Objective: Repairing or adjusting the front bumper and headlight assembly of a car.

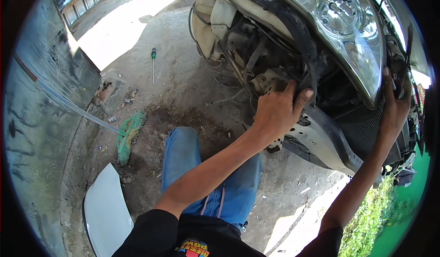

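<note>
A car front with its bumper off stands at the right, its clear headlight (341, 16) in place. Below the headlight, my left hand (278, 110) has its fingers bent round the lower end of a black plastic strip (300, 37), thumb on top; some fingertips are hidden. My right hand (395, 103) reaches up beside the headlight's inner edge, its fingers stretched and apart against the dark front panel. Beneath both hands run a metal crossbeam (327, 138) and the finned radiator (362, 124).
A green-handled screwdriver (153, 64) lies on the concrete floor. A white body panel (105, 209) rests at lower left, near green netting (129, 135) and a clear hose (75, 106). A metal sheet wall (32, 165) bounds the left. Grass (366, 215) grows at lower right.
</note>
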A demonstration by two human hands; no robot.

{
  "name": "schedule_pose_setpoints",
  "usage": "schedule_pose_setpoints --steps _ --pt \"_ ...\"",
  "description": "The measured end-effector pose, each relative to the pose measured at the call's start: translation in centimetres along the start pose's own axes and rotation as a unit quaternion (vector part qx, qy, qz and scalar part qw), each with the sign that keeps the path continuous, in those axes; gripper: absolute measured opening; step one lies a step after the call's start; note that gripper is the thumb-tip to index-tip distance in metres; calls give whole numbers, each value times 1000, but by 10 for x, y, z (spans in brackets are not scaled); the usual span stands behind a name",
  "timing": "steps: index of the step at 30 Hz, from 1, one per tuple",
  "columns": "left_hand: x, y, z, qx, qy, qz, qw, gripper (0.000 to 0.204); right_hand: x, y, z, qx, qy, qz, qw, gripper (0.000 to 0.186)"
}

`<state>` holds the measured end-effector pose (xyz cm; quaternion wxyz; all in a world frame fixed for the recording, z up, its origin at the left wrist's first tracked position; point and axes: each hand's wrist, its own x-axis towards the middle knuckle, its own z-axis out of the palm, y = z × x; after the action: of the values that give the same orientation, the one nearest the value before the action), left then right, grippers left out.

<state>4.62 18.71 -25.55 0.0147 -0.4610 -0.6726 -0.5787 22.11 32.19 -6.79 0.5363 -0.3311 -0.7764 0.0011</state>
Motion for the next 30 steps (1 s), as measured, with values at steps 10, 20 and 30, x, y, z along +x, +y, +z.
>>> schedule_pose_setpoints --steps 10,20,30 --pt "-2 -6 1 -30 -3 10 999 62 -75 20 -11 21 -10 120 993 58" --pt "0 -25 4 -176 16 60 982 49 -93 16 20 -25 138 116 983 63" --pt "6 -32 -2 -235 14 87 968 37 -101 14 27 -15 174 159 972 71"
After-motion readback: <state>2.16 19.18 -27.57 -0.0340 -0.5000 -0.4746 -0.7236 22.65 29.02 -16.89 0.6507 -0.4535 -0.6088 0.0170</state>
